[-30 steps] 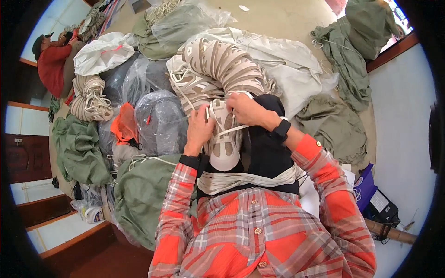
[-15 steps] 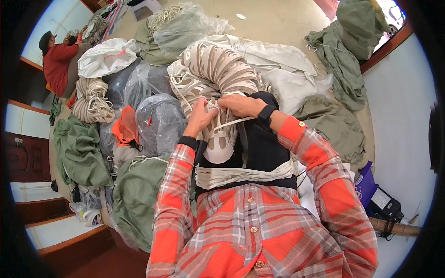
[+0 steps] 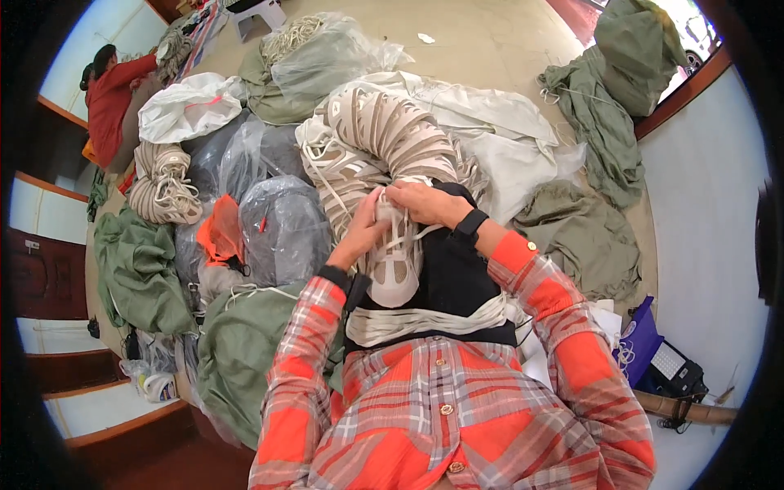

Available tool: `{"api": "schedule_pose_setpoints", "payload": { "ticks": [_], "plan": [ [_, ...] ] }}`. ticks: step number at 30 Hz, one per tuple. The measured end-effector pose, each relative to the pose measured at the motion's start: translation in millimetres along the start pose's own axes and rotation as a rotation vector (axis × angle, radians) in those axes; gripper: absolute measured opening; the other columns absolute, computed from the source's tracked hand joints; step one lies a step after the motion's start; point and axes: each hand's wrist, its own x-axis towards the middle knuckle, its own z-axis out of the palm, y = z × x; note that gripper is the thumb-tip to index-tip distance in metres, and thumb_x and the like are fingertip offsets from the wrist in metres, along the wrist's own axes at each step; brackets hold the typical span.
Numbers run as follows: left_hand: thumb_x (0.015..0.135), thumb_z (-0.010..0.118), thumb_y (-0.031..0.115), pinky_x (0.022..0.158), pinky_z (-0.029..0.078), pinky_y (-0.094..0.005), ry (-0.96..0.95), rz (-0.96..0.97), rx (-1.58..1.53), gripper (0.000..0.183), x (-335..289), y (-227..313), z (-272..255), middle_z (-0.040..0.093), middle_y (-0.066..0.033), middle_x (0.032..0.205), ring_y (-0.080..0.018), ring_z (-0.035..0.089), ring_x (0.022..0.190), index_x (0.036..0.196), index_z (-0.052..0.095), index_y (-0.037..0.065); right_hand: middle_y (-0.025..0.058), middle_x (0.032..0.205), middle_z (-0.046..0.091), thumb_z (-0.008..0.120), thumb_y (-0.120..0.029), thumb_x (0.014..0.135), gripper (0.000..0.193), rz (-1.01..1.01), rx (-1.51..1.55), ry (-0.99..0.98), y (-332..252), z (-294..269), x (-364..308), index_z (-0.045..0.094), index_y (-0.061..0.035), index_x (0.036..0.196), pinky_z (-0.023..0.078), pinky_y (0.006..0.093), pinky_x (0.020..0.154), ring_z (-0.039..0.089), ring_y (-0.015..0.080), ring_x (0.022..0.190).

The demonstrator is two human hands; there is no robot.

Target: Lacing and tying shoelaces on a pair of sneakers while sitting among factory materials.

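Note:
A beige shoe upper (image 3: 394,278) with pale laces lies over my lap, toe toward me. My left hand (image 3: 359,233) is closed on its left edge, the fingertips slightly blurred. At the upper's far end my right hand (image 3: 423,202) pinches a shoelace; its fingertips almost meet those of the left, and exactly how the lace runs between them is hidden. Just beyond my hands curves a long stack of nested beige shoe uppers (image 3: 392,122). A bundle of white shoelaces (image 3: 425,320) lies across my waist.
Clear plastic bags with dark contents (image 3: 282,220) and green sacks (image 3: 245,351) lie on the left, beside another stack of uppers (image 3: 163,184). White sheeting (image 3: 490,122) spreads beyond. More green sacks (image 3: 600,122) are at right. A person in red (image 3: 114,98) works at far left.
The shoe upper has shifted slightly toward me, and both hands have come a little nearer with it. The lace stretched across it no longer shows as a long taut line. The far person has leaned forward.

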Motion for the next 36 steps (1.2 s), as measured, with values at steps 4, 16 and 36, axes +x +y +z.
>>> {"api": "schedule_pose_setpoints", "payload": {
  "ticks": [4, 16, 36],
  "plan": [
    [0.085, 0.052, 0.013, 0.098, 0.029, -0.0283, 0.098, -0.329, -0.684, 0.049, -14.3, -0.5, 7.2, 0.042, -0.0106, 0.126, -0.0187, 0.038, 0.118, 0.13, 0.036, 0.003, 0.0186, 0.088, 0.051, 0.057, 0.001, 0.067, 0.026, 0.054, 0.123, 0.078, 3.6, -11.5, -4.2, 0.049, 0.0009, 0.091, 0.043, 0.0412, 0.078, 0.052, 0.0376, 0.093],
    [0.077, 0.055, 0.003, 0.1, 0.03, -0.0362, 0.007, 0.159, 0.232, 0.044, 7.7, 46.3, -30.0, 0.043, -0.0145, 0.123, -0.0284, 0.041, 0.116, 0.12, 0.047, 0.003, 0.0154, 0.091, 0.047, 0.057, -0.01, 0.074, 0.014, 0.106, 0.057, 0.153, -33.7, 23.5, -51.2, 0.051, -0.0007, 0.082, 0.045, 0.0394, 0.068, 0.052, 0.0344, 0.082],
    [0.074, 0.053, 0.012, 0.064, 0.037, -0.0392, -0.37, 0.248, 0.822, 0.003, -18.0, 27.8, -102.4, 0.047, -0.0075, 0.068, -0.0267, 0.049, 0.068, 0.076, 0.051, 0.011, 0.0165, 0.061, 0.056, 0.06, -0.029, 0.075, 0.029, 0.583, 0.17, 0.137, 20.3, -66.1, -164.4, 0.061, -0.0007, 0.07, 0.041, 0.0388, 0.055, 0.054, 0.0317, 0.058]
  ]
}}
